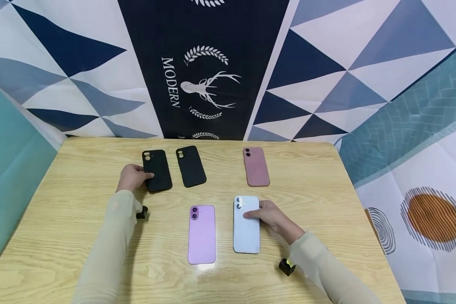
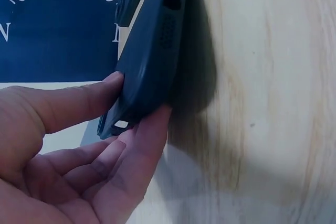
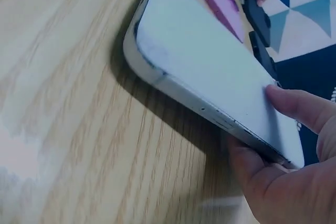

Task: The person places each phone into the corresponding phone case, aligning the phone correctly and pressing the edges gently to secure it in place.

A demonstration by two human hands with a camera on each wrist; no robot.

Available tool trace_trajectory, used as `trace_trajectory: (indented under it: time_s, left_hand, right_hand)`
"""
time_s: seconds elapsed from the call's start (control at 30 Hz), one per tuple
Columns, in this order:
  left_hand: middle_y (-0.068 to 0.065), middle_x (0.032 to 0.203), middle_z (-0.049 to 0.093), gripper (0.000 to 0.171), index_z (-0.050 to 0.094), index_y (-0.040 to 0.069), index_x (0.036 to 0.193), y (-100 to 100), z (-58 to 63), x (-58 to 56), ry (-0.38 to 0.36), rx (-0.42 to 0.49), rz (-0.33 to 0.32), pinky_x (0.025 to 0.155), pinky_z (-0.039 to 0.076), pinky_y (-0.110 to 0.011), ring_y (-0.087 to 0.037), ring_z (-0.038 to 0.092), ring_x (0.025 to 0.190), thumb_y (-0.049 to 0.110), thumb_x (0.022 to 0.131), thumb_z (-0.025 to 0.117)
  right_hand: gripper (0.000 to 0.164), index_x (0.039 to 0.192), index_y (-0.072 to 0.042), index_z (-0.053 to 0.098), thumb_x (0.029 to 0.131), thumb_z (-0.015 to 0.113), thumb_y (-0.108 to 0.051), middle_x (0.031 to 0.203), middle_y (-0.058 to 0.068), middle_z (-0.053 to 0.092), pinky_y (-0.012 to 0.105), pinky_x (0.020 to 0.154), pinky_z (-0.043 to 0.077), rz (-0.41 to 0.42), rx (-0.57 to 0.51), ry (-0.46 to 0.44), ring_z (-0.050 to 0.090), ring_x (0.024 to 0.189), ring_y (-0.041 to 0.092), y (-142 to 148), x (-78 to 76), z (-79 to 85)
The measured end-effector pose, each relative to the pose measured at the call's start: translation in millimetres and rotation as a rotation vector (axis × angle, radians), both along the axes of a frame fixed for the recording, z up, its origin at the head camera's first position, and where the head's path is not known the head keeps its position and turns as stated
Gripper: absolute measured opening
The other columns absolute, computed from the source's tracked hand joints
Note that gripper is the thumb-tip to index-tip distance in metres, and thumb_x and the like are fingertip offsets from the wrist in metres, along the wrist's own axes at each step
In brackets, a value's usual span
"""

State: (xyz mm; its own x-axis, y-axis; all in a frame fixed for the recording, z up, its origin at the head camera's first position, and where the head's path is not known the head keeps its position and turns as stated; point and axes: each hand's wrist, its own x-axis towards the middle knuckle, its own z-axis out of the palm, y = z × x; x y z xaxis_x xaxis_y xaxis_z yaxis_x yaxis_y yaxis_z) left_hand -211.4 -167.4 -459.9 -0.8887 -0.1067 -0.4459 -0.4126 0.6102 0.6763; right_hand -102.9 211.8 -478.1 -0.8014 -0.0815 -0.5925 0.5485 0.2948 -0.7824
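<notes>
At the back left of the table my left hand (image 1: 131, 177) pinches a black phone case (image 1: 158, 169) along its left edge, thumb on its back face. In the left wrist view this phone case (image 2: 142, 72) is tilted, with that edge raised off the wood. My right hand (image 1: 272, 215) grips a pale, whitish-blue smartphone (image 1: 247, 232) by its right side, thumb on its back. Seen from the right wrist, the smartphone (image 3: 205, 72) is tilted above its shadow on the table. A lilac smartphone (image 1: 202, 240) lies flat, camera side up, just left of the pale one.
Another black phone case (image 1: 191, 166) lies right of the held one. Farther right, near the back edge, is a dusty-pink phone case or phone (image 1: 256, 169). The wooden table (image 1: 308, 177) meets a patterned cloth backdrop (image 1: 209, 25). Small black devices hang under both wrists.
</notes>
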Motion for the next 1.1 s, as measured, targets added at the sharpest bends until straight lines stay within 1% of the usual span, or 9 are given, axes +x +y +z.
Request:
trace_trajectory:
  time_s: [0.17,0.3,0.4,0.53,0.67,0.73,0.87,0.97,1.1]
  left_hand:
    - [-0.024,0.123,0.047,0.051,0.04,-0.003,0.128,-4,-2.7,-1.8,-0.026,0.073,0.008,0.076,0.052,-0.035,-0.014,0.063,0.069,0.021,0.086,0.056]
    - [-0.023,0.121,0.049,0.05,0.042,-0.001,0.127,-6,-7.9,-3.7,-0.012,0.101,0.048,0.067,0.053,-0.032,-0.012,0.063,0.067,0.02,0.085,0.057]
    - [-0.022,0.121,0.05,0.047,0.045,0.001,0.126,-7,-9.6,-3.5,0.007,0.089,0.065,0.065,0.052,-0.031,-0.017,0.064,0.077,0.02,0.085,0.057]
    - [-0.021,0.128,0.045,0.048,0.041,0.003,0.13,-9,-6.9,-0.8,0.027,0.085,0.053,0.083,0.048,-0.038,-0.03,0.054,0.105,0.021,0.087,0.053]
    - [-0.02,0.132,0.042,0.049,0.038,0.004,0.132,-12,-3.7,2.3,0.035,0.109,0.04,0.095,0.041,-0.042,-0.032,0.047,0.115,0.022,0.088,0.051]
    - [-0.02,0.13,0.044,0.05,0.036,0.004,0.133,-12,-3.7,3.0,0.033,0.15,0.042,0.092,0.044,-0.04,-0.03,0.05,0.111,0.021,0.088,0.052]
    - [-0.021,0.128,0.045,0.053,0.033,0.002,0.134,-14,-6.3,3.6,0.03,0.25,0.063,0.08,0.051,-0.033,-0.016,0.062,0.086,0.017,0.088,0.052]
    - [-0.021,0.129,0.044,0.054,0.029,0.0,0.135,-17,-8.4,4.2,0.022,0.321,0.076,0.074,0.053,-0.028,-0.003,0.06,0.071,0.015,0.089,0.052]
    - [-0.017,0.122,0.045,0.056,0.024,-0.002,0.137,-19,-9.4,5.1,0.002,0.388,0.06,0.072,0.053,-0.025,0.0,0.059,0.069,0.015,0.089,0.05]
  right_hand:
    - [0.042,0.116,0.0,0.049,0.078,0.064,-0.01,0.089,0.006,0.066,0.035,0.067,0.054,-0.024,-0.132,-0.024,0.065,0.076,0.017,0,-0.7,2.5]
    - [0.047,0.124,-0.004,0.041,0.082,0.06,-0.014,0.093,0.006,0.065,0.038,0.068,0.054,-0.006,-0.207,-0.042,0.065,0.079,0.019,1,-1.7,2.8]
    - [0.049,0.128,-0.004,0.035,0.085,0.056,-0.015,0.095,0.006,0.064,0.038,0.071,0.054,0.025,-0.259,-0.05,0.064,0.082,0.019,3,-2.5,2.3]
    - [0.048,0.128,0.0,0.033,0.087,0.053,-0.016,0.097,0.005,0.063,0.034,0.072,0.054,0.07,-0.301,-0.027,0.064,0.084,0.015,5,-3.2,1.0]
    - [0.046,0.122,0.005,0.042,0.086,0.055,-0.021,0.09,0.002,0.066,0.026,0.067,0.054,0.069,-0.272,0.01,0.064,0.076,0.01,4,-3.3,-2.5]
    - [0.044,0.117,0.006,0.047,0.086,0.056,-0.024,0.084,0.0,0.067,0.024,0.063,0.053,0.049,-0.238,0.017,0.063,0.07,0.008,2,-3.2,-4.3]
    - [0.041,0.112,0.006,0.05,0.087,0.055,-0.025,0.079,-0.001,0.066,0.022,0.06,0.051,0.005,-0.194,0.02,0.061,0.067,0.007,0,-2.8,-7.6]
    - [0.041,0.115,0.007,0.048,0.089,0.052,-0.025,0.08,-0.001,0.066,0.023,0.061,0.051,-0.012,-0.196,0.036,0.062,0.069,0.008,-1,-2.6,-8.7]
    - [0.042,0.12,0.005,0.045,0.09,0.049,-0.025,0.083,-0.001,0.065,0.024,0.063,0.05,-0.042,-0.216,0.047,0.062,0.073,0.009,-2,-3.0,-7.8]
